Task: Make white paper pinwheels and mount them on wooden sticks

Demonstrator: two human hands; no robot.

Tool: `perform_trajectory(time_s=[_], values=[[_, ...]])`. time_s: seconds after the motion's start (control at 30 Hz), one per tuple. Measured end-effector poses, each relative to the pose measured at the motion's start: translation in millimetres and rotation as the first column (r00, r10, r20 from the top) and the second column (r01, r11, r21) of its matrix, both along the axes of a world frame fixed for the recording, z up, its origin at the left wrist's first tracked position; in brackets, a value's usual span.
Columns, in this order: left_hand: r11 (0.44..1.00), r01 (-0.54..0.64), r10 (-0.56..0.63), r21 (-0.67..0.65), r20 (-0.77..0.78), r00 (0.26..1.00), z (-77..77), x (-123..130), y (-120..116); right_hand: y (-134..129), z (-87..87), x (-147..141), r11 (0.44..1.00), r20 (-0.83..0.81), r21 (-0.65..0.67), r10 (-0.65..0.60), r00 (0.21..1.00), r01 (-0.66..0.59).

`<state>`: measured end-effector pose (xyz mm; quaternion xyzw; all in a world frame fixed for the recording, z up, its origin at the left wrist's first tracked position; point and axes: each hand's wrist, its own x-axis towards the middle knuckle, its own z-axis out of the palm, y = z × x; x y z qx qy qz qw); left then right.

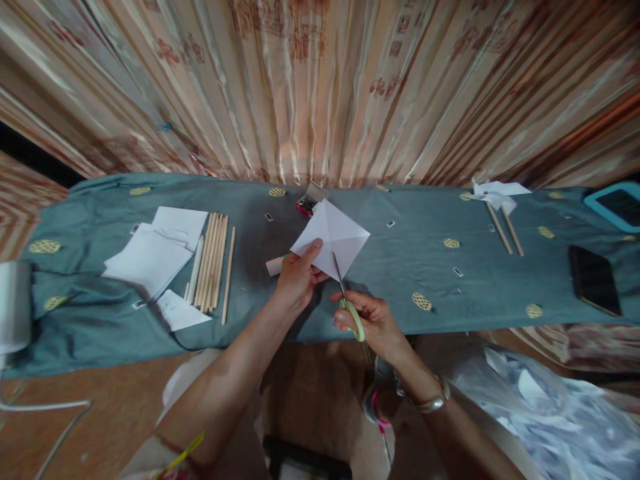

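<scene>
Closest to us, a metal bracelet (433,404) circles the wrist of the right hand (367,317). That hand is closed around the green handles of a pair of scissors (356,321). The left hand (296,279) grips a white paper square (345,230) by its near-left edge, thumb on top and fingers beneath, so that the sheet is held just ahead of both hands. We see creases meeting at its middle, and the scissor blades reach in from its near corner toward that point. Beside the left hand, and partly covered by it, a pale strip (273,267) lies on the blue-green cloth (425,213).

To the left of the left hand, one wooden stick (229,277) lies apart; next to it we find a row of sticks (211,260) set side by side, and then a stack of white sheets (150,257). Just beyond the paper square stands a small open box (315,191), perhaps with something red inside, though the sheet hides much of it. Well to the right of the right hand lies a dark phone (595,280). Farther ahead on that side, folded white papers (500,197) top two sticks (500,230). Beyond it all, we face a patterned curtain (320,87).
</scene>
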<state>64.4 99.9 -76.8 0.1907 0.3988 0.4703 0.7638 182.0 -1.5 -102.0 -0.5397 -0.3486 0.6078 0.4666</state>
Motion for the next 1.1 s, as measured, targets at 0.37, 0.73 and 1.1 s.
perform_trajectory(time_s=[0.37,0.73,1.1], values=[[1.000,-0.003,0.003,-0.012,-0.010,1.000,2.8,1.0,-1.3,1.5,4.0,-2.0,1.000,0.002,-0.018,-0.018,1.000,0.018],[1.000,0.012,-0.012,0.015,0.003,1.000,-1.2,2.2,-3.1,1.3,4.3,-3.3,0.999,0.013,-0.018,-0.038,0.999,0.038],[1.000,0.015,-0.016,0.017,0.005,1.000,-2.0,2.1,-4.6,0.9,3.7,-3.4,0.999,0.016,0.000,-0.033,0.999,0.033]])
